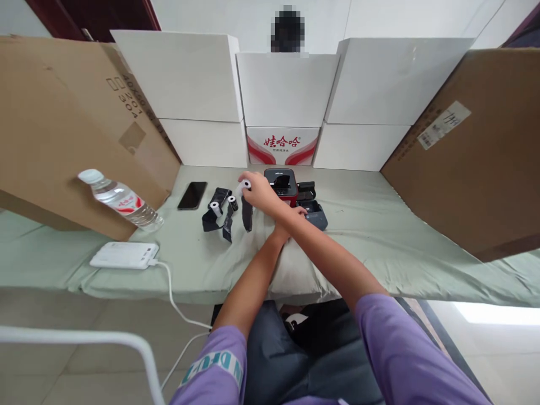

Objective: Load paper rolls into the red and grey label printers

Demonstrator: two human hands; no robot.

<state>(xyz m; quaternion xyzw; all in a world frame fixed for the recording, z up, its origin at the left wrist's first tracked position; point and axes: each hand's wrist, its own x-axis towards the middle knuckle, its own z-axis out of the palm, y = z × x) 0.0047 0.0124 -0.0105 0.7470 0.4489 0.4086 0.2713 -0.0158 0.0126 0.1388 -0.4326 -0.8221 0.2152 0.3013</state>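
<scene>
Bottle (122,199) at left: clear liquid inside. Right hand (260,194) pinches white roll (246,184); left hand (301,211) at dark case (315,217), grip unclear.

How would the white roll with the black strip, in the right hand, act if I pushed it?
The white roll in the right hand might roll on the cloth, as its end looks round. Its black strip is probably floppy: other dark strips lie bent there. It looks small, so probably light.
</scene>
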